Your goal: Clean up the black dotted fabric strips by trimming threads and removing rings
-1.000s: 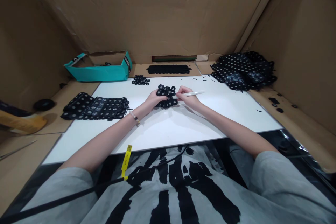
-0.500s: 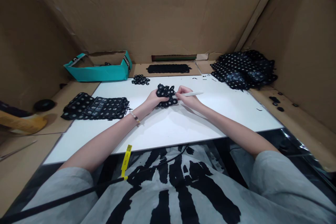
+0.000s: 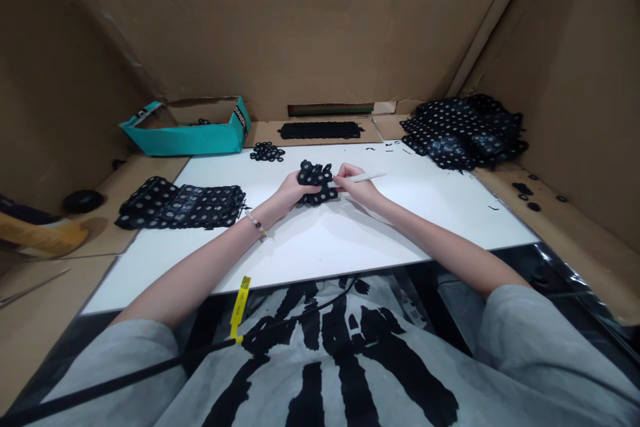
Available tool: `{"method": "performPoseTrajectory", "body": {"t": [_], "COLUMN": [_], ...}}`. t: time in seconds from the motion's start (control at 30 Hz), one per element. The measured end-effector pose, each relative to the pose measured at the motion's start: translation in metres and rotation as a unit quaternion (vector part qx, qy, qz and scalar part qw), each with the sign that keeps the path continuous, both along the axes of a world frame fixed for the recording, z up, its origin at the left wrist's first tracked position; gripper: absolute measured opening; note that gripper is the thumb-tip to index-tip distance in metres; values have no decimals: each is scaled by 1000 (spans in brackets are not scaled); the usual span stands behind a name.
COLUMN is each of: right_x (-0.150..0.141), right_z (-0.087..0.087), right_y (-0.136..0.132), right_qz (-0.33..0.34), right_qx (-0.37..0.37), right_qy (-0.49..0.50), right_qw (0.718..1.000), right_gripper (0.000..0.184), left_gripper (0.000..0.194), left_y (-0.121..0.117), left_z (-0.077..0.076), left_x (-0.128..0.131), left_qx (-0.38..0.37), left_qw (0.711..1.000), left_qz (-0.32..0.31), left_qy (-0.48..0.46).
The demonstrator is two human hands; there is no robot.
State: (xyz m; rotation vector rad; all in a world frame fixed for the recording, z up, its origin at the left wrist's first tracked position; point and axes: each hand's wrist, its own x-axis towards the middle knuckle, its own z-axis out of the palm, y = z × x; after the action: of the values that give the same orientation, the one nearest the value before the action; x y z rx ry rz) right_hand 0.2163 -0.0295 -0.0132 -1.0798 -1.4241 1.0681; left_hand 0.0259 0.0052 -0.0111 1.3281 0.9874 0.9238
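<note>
My left hand [image 3: 289,192] is closed around a bunched piece of black fabric with pale dots [image 3: 311,175], its thumb lying across the front. Pinched in my right hand [image 3: 357,188] is a slim white pen-like tool [image 3: 367,177], whose near tip meets the right edge of the fabric; the exact tip is hidden by the fingers and cloth. Both hands are just above the white board [image 3: 320,247]. Left of my left wrist lies a folded stack of the same dotted fabric [image 3: 210,205]. Small black rings [image 3: 267,151] sit in a pile behind my left hand.
A teal open box [image 3: 187,140] stands at the back left. Black strips [image 3: 320,130] lie along the back ledge. More dotted fabric [image 3: 465,133] is heaped at the back right. Tweezers [image 3: 35,288] rest at far left, near a yellow roll [image 3: 45,233]. Cardboard walls [image 3: 300,27] enclose the workspace.
Both hands stay nearly in place on the fabric. The white tool has tilted very slightly; little else differs.
</note>
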Motion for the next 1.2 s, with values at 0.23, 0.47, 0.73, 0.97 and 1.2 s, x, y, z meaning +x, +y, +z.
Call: {"method": "performPoseTrajectory", "body": {"t": [0.23,0.47,0.73,0.97,1.2], "right_x": [3,1,-2,6,3], "right_z": [0,-1,-8,-1,4], "right_y": [1,-6,-1,8,4], "right_qz": [6,-23,-53,10,24], "right_qx": [-6,81,105,-55,-61], "right_qy": [8,-152,-168,71,135], "right_qw": [1000,985,979,996,989], "right_gripper": [21,18,18,27,33], "left_gripper": [48,47,49,46,48], "left_y": [2,-2,1,-1,-7], "left_z": [1,1,0,5,10], "left_x": [0,1,0,-1,-1], "left_qx": [-4,2,4,-4,-2], "left_qw": [1000,1000,1000,1000,1000], "left_qz": [-10,1,-29,-3,-16], "left_qy": [5,3,4,15,-24]}}
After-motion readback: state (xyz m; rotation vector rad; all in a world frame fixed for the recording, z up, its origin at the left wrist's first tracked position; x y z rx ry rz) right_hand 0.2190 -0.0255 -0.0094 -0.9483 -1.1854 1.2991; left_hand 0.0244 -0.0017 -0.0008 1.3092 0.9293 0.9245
